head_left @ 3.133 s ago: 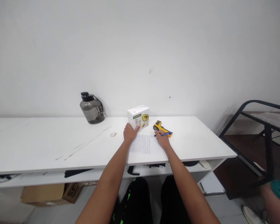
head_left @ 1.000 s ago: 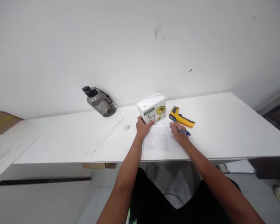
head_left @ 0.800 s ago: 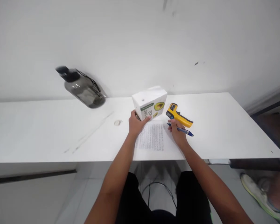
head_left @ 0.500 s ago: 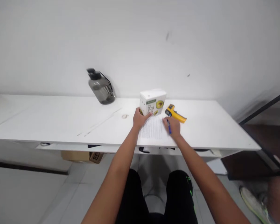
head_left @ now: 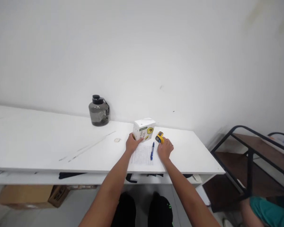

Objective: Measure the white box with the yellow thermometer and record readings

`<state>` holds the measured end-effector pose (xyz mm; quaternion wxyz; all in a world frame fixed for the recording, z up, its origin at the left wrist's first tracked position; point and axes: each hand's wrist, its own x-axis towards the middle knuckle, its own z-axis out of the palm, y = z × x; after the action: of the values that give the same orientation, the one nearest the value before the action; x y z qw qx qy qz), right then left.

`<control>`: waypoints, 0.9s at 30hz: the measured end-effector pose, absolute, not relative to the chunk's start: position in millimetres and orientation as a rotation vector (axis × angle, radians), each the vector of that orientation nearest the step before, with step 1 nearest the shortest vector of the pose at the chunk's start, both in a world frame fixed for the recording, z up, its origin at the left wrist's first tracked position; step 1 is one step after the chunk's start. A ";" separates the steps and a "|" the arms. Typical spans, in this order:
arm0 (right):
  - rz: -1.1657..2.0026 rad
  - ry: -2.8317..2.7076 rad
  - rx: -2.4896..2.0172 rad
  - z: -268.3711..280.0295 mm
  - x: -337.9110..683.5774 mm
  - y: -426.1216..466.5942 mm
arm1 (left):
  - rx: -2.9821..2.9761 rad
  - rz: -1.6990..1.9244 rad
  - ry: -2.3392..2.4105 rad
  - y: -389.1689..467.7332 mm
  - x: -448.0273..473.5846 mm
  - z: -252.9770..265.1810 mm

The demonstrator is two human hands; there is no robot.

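My left hand [head_left: 133, 143] grips the lower left side of a white box [head_left: 144, 129] with avocado pictures, which stands on the white table. My right hand [head_left: 165, 148] is closed around the handle of a yellow infrared thermometer [head_left: 159, 137], with its display end pointing up and left. Between my hands a printed sheet of paper [head_left: 140, 156] lies flat in front of the box. A blue pen [head_left: 152, 151] rests on the sheet's right side, touched by neither hand.
A dark translucent water jug [head_left: 98, 112] stands against the wall at the back left of the table [head_left: 49, 138]. Below is a cardboard box [head_left: 28, 194]. To the right stands a black-framed shelf [head_left: 251, 157], with part of another person in a teal garment [head_left: 269, 211] near it.
My right hand has put the blue pen down on the paper and taken hold of the yellow thermometer. My left hand stays on the box. The view has shifted up and right.
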<state>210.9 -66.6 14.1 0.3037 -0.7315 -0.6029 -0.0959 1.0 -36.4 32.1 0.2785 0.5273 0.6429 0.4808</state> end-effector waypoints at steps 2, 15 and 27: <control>-0.171 -1.517 -2.117 21.7 221.4 -56.0 | 1.423 1.301 1.695 -35.9 -1.0 31.5; 0.508 -1.627 -1.685 59.2 276.8 -89.2 | 1.016 1.734 1.442 -49.1 -27.2 44.2; 0.873 -1.894 -1.093 143.3 256.7 -294.4 | 1.467 1.362 1.272 -240.6 -1.3 115.5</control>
<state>256.7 -294.4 143.3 0.3834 -0.4288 -0.7429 0.3424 -1.3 -240.6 115.5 0.3756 0.5732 0.4969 0.5324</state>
